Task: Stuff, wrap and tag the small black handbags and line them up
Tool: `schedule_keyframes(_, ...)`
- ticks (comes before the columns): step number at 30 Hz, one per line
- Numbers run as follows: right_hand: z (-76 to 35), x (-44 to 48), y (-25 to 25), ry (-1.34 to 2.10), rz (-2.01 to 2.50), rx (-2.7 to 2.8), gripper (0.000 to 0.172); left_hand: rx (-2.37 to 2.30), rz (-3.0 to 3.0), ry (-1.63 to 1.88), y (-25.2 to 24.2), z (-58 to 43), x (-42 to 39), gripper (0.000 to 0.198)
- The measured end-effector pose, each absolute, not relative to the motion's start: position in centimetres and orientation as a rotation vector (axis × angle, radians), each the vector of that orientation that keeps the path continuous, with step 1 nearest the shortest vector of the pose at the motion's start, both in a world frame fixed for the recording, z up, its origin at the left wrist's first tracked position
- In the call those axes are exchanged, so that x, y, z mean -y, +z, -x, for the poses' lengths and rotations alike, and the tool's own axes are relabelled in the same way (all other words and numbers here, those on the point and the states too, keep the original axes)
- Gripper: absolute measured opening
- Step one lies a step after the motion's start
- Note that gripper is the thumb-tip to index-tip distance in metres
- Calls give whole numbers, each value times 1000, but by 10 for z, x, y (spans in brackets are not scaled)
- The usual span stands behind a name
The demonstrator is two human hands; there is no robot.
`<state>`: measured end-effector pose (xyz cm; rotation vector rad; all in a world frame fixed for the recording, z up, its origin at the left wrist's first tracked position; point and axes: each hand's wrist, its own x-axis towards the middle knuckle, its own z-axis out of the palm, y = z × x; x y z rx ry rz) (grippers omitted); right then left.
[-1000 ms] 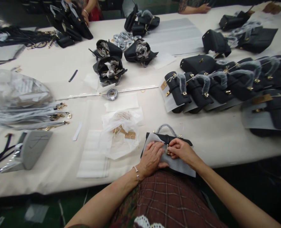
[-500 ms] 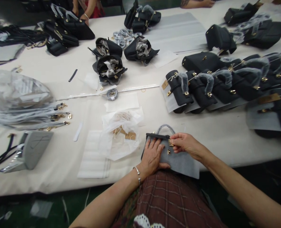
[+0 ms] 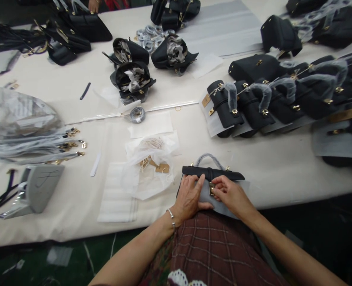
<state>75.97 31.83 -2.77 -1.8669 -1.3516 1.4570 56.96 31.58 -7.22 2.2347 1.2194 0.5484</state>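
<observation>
At the table's front edge, against my apron, lies a black handbag [image 3: 223, 174] with a wrapped top handle [image 3: 209, 155]. A grey protective sheet [image 3: 204, 192] covers its front, below the flap. My left hand [image 3: 190, 192] rests flat on the sheet and the flap's edge, fingers spread. With thumb and forefinger, my right hand [image 3: 229, 194] pinches the gold clasp [image 3: 211, 188] at the end of the bag's strap. The lower front of the bag is hidden by my hands.
Left of the bag lies a clear plastic bag [image 3: 153, 174] with tan tags and strings, beside white sheets [image 3: 114, 198]. A grey tape dispenser [image 3: 43, 186] and wrapped straps [image 3: 29, 147] are farther left. A row of finished-looking black handbags [image 3: 225, 105] stands at the right.
My right hand has drawn the clasp slightly down and left, and more of the black flap now shows. My left hand stays on the bag. The view has shifted a little.
</observation>
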Motion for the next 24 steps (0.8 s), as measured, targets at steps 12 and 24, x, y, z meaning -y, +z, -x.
schedule_keyframes(12, -768, -321, -20, 939, 1889, 2103, 13, -1232, -2374, 463, -74, -568, -316, 106)
schedule_keyframes(24, -776, -336, -37, 1089, 1739, 2273, 12, -1386, -2451, 600, -73, -570, -310, 89)
